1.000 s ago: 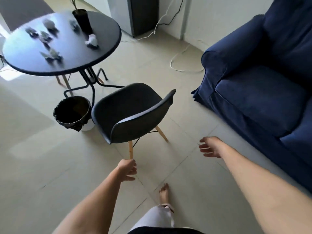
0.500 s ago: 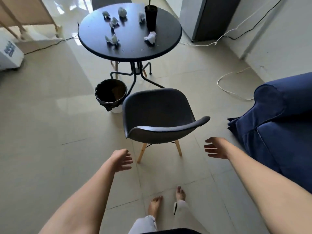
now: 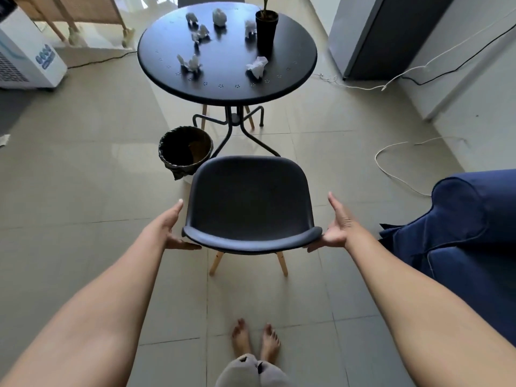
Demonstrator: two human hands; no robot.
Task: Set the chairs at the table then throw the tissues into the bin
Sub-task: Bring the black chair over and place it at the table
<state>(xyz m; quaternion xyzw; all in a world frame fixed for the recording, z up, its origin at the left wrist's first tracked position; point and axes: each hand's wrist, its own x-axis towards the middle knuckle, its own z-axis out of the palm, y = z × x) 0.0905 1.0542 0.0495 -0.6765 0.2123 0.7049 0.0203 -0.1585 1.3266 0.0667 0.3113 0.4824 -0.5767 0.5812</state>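
The step in hand is the first one, setting a chair at the round black metal desk [image 3: 227, 88]. A dark grey moulded chair with pale wooden legs [image 3: 248, 199] stands on the tiled floor [image 3: 83, 191] with its backrest towards the person and its seat facing the desk, near it but not yet tucked under the top. The left hand [image 3: 170, 229] is at the left end of the backrest's top edge and the right hand [image 3: 336, 227] at the right end. The fingers of both are spread wide, thumbs reaching under the rim and the other fingers stretched along the shell's sides; they look to be touching or just about to touch, but neither has closed into a firm grip.

The crumpled white tissues [image 3: 257, 67] lie scattered over the desk top, some beside a black pot with a thin green plant [image 3: 266, 27]. The round bin lined with a black bag [image 3: 184, 148] stands on the floor just beside the chair's front left corner, near the desk's curved legs.

The next move probably calls for closing both hands on the backrest and sliding the chair straight forward, taking care that it does not knock the bin. The tissues come afterwards. Another chair seems to stand behind the desk, mostly hidden.
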